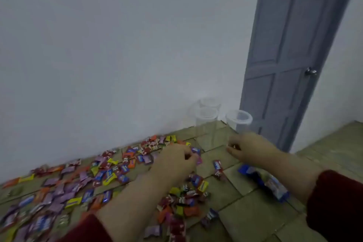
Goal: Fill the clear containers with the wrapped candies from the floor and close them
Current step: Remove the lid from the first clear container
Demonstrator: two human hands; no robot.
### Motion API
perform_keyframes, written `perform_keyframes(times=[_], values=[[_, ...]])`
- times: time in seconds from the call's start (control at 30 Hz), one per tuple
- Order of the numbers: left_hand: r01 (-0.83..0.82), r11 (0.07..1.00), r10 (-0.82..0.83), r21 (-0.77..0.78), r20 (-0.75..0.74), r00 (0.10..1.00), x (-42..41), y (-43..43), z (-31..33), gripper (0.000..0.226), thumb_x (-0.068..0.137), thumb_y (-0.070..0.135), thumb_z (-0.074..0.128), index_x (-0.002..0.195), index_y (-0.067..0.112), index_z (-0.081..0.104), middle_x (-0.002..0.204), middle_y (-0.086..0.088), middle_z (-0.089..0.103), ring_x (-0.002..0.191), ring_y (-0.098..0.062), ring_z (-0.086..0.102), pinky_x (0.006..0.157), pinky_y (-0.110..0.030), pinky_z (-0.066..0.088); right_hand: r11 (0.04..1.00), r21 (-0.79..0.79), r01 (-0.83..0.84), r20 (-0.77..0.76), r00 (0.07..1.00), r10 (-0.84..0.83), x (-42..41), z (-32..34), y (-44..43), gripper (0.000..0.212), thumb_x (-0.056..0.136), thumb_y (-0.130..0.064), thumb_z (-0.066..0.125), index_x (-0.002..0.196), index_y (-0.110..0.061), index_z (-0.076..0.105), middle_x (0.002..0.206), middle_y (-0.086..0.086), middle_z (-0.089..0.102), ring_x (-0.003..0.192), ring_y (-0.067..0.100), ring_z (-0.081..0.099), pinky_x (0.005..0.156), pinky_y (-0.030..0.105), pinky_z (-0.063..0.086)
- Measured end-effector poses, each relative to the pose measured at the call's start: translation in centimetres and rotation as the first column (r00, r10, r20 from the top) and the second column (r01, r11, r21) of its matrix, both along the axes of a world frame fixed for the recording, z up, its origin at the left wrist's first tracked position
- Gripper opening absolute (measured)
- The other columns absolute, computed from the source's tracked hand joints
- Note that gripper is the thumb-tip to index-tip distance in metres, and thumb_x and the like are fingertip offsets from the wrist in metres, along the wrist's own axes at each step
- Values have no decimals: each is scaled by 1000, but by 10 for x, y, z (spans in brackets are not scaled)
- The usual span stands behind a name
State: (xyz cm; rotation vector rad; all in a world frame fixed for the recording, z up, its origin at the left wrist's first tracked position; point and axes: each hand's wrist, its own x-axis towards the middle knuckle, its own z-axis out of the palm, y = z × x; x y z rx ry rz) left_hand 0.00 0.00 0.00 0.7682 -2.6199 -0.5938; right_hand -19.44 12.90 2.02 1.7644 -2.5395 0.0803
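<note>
Wrapped candies [110, 175] in many colours lie scattered over the tiled floor along the white wall. My left hand [176, 160] rests on the pile with its fingers curled around a few candies; a pink wrapper shows at the fingertips. Three clear containers stand open near the corner: one in front [206, 124], one behind it [210, 103] and one to the right [238, 119]. My right hand [249, 147] hovers at the base of the right container with its fingers curled. Blur hides whether it grips anything.
A torn blue candy bag [264, 181] lies on the floor under my right forearm. A grey door [284, 55] stands just behind the containers. The white wall [117, 55] borders the candy pile at the back. No lids are visible.
</note>
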Motion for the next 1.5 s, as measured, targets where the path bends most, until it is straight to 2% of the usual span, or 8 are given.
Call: perform_keyframes(times=[0.2,0.4,0.53,0.63,0.9,1.1,1.27,1.5], values=[[-21,959,31,282,-31,999,-118,24,-26,20,89,29,59,105,20,68,97,3,67,91,-12,61,72,-21,43,878,-448,170,248,967,-60,-118,-9,-7,26,81,-26,71,100,-13,59,97,2,49,94,16,45,75,26,33],[-56,821,161,568,-136,978,-205,24,-48,80,83,26,74,148,14,28,145,-4,41,128,-13,41,98,-23,37,975,-202,88,468,884,17,-158,-21,-37,93,72,-56,73,147,-44,19,159,-2,13,146,17,14,114,37,20],[-46,781,182,623,-157,971,-234,12,-56,97,79,27,79,151,15,16,153,-4,32,138,-20,34,104,-26,33,963,-262,65,467,882,68,-163,-31,-48,81,78,-45,73,146,-32,31,151,-1,33,137,15,30,106,25,25],[25,780,176,625,-258,950,-241,9,-62,82,77,20,81,143,21,32,136,3,48,125,-12,45,98,-22,39,934,-349,75,464,880,103,-160,-30,-46,70,77,-36,77,138,-23,45,133,-4,48,121,12,42,94,19,28],[110,808,219,579,-469,856,-186,32,-57,85,62,36,87,133,25,41,127,12,61,119,-2,56,101,-38,48,913,-405,54,528,829,185,-111,3,-7,81,65,-41,83,136,-38,43,136,-14,44,120,8,46,100,28,40],[111,793,301,599,-544,783,-68,53,-43,79,59,24,91,126,31,48,115,12,68,107,-5,64,86,-25,54,920,-391,-35,885,259,386,-34,-4,6,100,67,-24,84,147,-36,26,130,-8,60,123,11,55,102,39,45],[58,797,311,601,-491,814,45,54,-43,81,62,21,91,128,36,47,119,13,67,113,-8,63,91,-30,52,918,-342,-200,926,94,365,59,-23,-17,58,66,-4,72,120,-19,58,103,-11,73,96,1,67,73,15,52],[137,662,330,737,-451,829,228,30,-10,70,65,-4,42,132,12,51,126,2,65,120,-17,59,97,-31,50,867,-429,-254,899,-26,437,209,-44,-64,74,64,-5,79,131,-17,50,122,2,67,112,14,63,83,25,53]])
